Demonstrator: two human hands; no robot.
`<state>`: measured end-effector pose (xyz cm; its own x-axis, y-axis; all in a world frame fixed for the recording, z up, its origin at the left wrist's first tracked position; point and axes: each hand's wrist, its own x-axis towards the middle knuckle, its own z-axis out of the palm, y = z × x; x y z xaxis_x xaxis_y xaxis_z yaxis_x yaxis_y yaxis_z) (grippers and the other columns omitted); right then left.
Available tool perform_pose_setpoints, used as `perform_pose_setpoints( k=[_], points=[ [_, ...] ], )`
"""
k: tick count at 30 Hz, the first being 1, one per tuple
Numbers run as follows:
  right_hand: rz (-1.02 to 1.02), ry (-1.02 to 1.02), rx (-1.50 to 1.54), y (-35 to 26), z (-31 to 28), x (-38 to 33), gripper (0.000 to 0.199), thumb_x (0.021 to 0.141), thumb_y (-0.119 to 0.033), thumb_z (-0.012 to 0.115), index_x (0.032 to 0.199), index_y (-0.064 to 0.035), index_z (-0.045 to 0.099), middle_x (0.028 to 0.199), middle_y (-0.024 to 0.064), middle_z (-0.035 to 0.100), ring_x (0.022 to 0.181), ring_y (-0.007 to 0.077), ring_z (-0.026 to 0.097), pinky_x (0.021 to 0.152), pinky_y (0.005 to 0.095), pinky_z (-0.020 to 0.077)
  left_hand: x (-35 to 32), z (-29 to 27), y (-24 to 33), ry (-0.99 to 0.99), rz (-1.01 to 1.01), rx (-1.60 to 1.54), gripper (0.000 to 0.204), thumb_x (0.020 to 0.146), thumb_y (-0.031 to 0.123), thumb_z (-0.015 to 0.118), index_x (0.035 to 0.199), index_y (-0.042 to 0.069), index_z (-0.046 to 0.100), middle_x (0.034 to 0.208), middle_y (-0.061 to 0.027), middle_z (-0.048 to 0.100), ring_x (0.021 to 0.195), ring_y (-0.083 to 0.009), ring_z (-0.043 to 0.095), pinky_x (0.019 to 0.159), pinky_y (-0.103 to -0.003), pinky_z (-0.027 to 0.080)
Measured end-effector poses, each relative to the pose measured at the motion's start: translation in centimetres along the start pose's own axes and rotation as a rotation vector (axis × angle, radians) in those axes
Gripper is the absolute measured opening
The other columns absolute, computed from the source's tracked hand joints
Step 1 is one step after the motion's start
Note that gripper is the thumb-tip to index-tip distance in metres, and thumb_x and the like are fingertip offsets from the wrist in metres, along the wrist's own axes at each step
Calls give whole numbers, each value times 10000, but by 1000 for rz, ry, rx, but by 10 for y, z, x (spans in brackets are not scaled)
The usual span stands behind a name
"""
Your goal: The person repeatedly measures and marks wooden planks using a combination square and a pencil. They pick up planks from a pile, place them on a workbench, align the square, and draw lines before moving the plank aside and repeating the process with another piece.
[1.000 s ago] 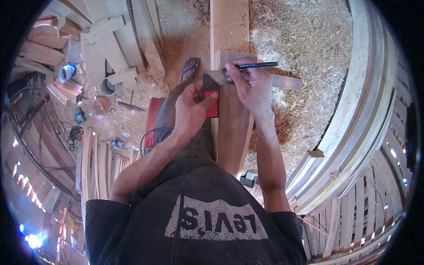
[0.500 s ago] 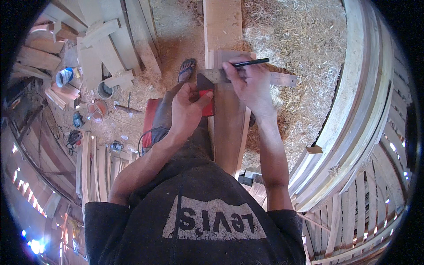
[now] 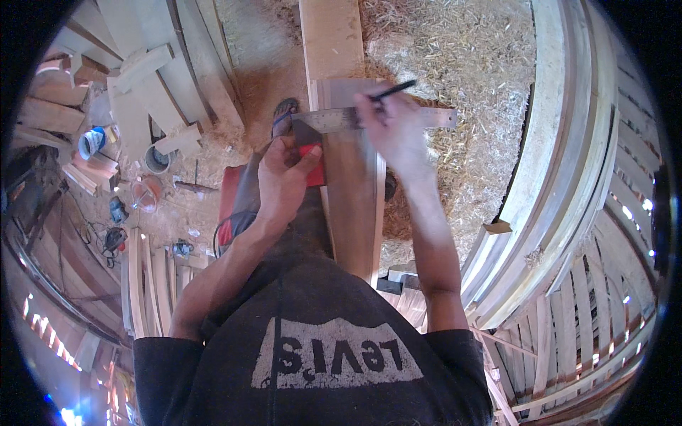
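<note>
Plank (image 3: 352, 192) runs lengthwise away from me, straight out from my body, raised over a floor of sawdust and straw (image 3: 462, 50). Try square (image 3: 341, 128) laid across it: steel blade crosswise near the far part of the board, red stock pressed to the plank's left edge.

Left hand (image 3: 284, 181) closed over the red stock, thumb on top, holding it against the edge. Right hand (image 3: 394, 128) closed round a dark pencil (image 3: 392, 90), tip down at the blade about mid-width of the board; hand rests partly on the blade.

Notes for marking well, my judgement only:
- Keep the stock flush to the left edge along its whole length; any gap there and the line goes out of square
- Press down with the left hand as well as inward, since the blade overhangs the right edge and could pivot
- Lean the pencil so the point rides tight in the corner between blade and wood, then draw in one even pass
- The right hand's weight on the blade helps, but it must not push it sideways
- Cannot tell from here whether a line is already on the wood; the hand hides that patch

Around: red power tool (image 3: 238, 199) on the floor just left of the plank, cable trailing. Sandalled foot (image 3: 284, 117) beyond the left hand. Stacked offcuts (image 3: 149, 78) upper left, small pots near them. Curved slatted wall (image 3: 568, 177) to the right
</note>
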<state>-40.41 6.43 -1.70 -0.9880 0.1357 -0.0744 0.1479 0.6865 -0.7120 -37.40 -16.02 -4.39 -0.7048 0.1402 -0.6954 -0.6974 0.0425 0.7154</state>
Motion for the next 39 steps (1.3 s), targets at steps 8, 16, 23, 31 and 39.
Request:
perform_pose_setpoints(
  k=[8, 16, 23, 31, 39],
  points=[
    [222, 214, 224, 4, -35, 0, 173, 1026, -162, 733, 1017, 5, 689, 929, 153, 763, 756, 167, 759, 650, 295, 620, -1, -3, -11, 7, 78, 21, 263, 955, 152, 803, 1113, -20, 683, 981, -63, 748, 906, -123, 677, 831, -291, 541],
    [292, 245, 651, -20, -24, -2, 174, 1023, -43, 714, 1166, 41, 659, 994, 149, 760, 910, 192, 774, 791, 311, 674, -32, 1, -10, 0, 10, -96, 257, 962, 154, 786, 1098, -38, 683, 1015, -83, 749, 922, -118, 683, 855, -294, 554],
    [265, 231, 672, -18, -20, -19, 163, 1020, 56, 657, 1178, 69, 620, 1186, 219, 729, 1016, 252, 765, 875, 376, 680, -23, 1, -3, 21, 30, -10, 272, 950, 166, 792, 1096, -40, 688, 970, -89, 757, 862, -141, 685, 804, -316, 555],
    [360, 238, 753, -15, -17, -29, 149, 995, 48, 705, 1129, 50, 640, 1019, 177, 752, 922, 220, 776, 806, 335, 685, -30, -3, -19, 26, 40, 54, 283, 914, 189, 820, 1027, -24, 672, 913, -107, 745, 837, -158, 680, 788, -348, 542],
    [342, 132, 813, -23, -1, -35, 144, 986, -9, 754, 1062, 52, 649, 973, 151, 743, 914, 203, 769, 801, 335, 670, -36, -4, -23, -4, 20, -6, 272, 929, 158, 812, 1057, -41, 679, 953, -111, 761, 886, -152, 708, 807, -333, 563]
  ],
)
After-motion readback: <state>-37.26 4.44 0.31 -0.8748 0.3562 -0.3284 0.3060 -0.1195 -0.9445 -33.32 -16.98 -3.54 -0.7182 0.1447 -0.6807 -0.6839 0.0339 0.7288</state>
